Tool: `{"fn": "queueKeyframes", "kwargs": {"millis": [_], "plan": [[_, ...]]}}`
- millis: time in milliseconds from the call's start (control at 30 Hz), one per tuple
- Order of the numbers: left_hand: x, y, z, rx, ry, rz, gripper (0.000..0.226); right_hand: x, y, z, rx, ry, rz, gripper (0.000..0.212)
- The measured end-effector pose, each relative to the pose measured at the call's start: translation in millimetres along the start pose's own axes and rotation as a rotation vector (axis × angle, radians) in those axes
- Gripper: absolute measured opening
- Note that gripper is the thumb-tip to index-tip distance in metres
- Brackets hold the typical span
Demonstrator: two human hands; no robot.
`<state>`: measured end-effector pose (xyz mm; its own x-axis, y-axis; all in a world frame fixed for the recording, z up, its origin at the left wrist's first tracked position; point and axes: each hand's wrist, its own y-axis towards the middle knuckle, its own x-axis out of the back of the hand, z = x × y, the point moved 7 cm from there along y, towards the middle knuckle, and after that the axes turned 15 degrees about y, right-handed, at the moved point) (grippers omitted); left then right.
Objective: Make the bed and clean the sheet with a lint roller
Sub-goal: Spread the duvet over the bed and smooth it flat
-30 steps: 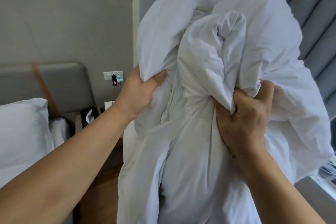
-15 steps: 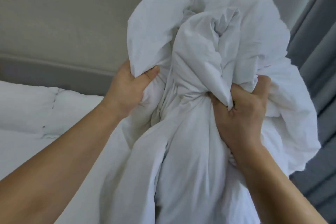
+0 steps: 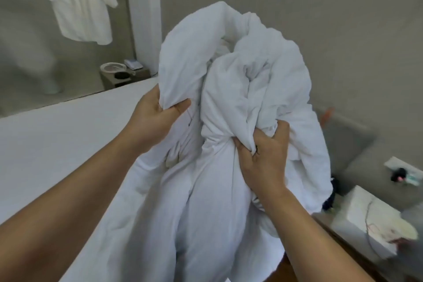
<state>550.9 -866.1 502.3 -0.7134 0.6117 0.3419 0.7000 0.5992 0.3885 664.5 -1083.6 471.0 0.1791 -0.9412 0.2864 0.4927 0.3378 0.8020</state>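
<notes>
Both forearms are bare to the frame's edge, with no sleeve in view. The left hand (image 3: pixel 153 119) and right hand (image 3: pixel 263 155) wear nothing.

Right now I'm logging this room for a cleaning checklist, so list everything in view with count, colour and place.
duvet: one, white, bunched, held up at centre
bed: one, white sheet, left
shirt: one, white, hanging on the wall, upper left
nightstand: one, grey-brown, beyond the bed, holding a white phone, a white ring-shaped item and a dark round item, both too blurred to name
box: one, white, lower right
socket: one, white, with plugs in it, right wall
left hand: one, grips the duvet's left fold
right hand: one, grips the duvet's middle
</notes>
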Motion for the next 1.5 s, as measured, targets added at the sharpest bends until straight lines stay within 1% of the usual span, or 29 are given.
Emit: {"fn": "queueKeyframes", "kwargs": {"millis": [133,233,300,367,400,433,467,567,667,800,1000,1133,1233,1367,1433,1500], "plan": [[43.9,-23.7,75.5,0.156,0.202,-0.098,0.04,-89.7,-38.0,-25.1,-0.054,0.13,0.151,0.018],[64.5,-46.8,135.4,0.266,0.334,-0.135,0.047,-146.1,-77.7,-49.9,-0.164,0.121,0.318,0.028],[72.7,-62.4,179.6,0.364,0.421,-0.1,0.046,-182.7,-110.2,-75.2,-0.301,0.041,0.547,0.04],[81.6,-83.8,227.7,0.514,0.531,-0.03,0.048,-208.9,-150.1,-107.8,-0.515,-0.122,0.86,0.054],[87.3,-96.2,248.6,0.602,0.575,-0.006,0.052,-214.4,-167.9,-122.5,-0.595,-0.204,0.99,0.061],[92.5,-108.2,264.7,0.673,0.592,0.005,0.055,-216.0,-181.3,-133.8,-0.632,-0.268,1.085,0.065],[96.4,-118.1,277.0,0.712,0.588,0.007,0.056,-215.3,-189.5,-141.9,-0.639,-0.301,1.133,0.066],[95.9,-136.1,299.1,0.726,0.537,0.009,0.047,-209.4,-200.5,-153.1,-0.623,-0.29,1.164,0.063],[82.5,-143.9,312.9,0.723,0.493,0.059,0.04,-204.0,-202.0,-156.5,-0.639,-0.247,1.157,0.062],[64.4,-150.2,328.4,0.693,0.498,0.158,0.041,-197.9,-194.4,-158.5,-0.66,-0.217,1.117,0.062],[34.1,-152.0,348.8,0.683,0.478,0.284,0.042,-189.3,-194.3,-169.5,-0.719,-0.245,1.117,0.062],[-1.1,-149.4,362.2,0.72,0.452,0.37,0.044,-184.4,-200.3,-190.9,-0.768,-0.236,1.113,0.061],[-26.3,-143.4,376.0,0.762,0.446,0.398,0.044,-184.2,-205.5,-217.5,-0.808,-0.22,1.125,0.059],[-62.9,-133.1,404.1,0.836,0.531,0.443,0.056,-197.0,-222.5,-270.6,-0.835,-0.179,1.186,0.06],[-78.7,-131.2,419.6,0.945,0.56,0.447,0.066,-209.2,-235.7,-302.4,-0.861,-0.167,1.241,0.06],[-94.5,-131.6,435.7,1.061,0.624,0.491,0.078,-223.8,-252.1,-331.9,-0.87,-0.179,1.328,0.064]]}}
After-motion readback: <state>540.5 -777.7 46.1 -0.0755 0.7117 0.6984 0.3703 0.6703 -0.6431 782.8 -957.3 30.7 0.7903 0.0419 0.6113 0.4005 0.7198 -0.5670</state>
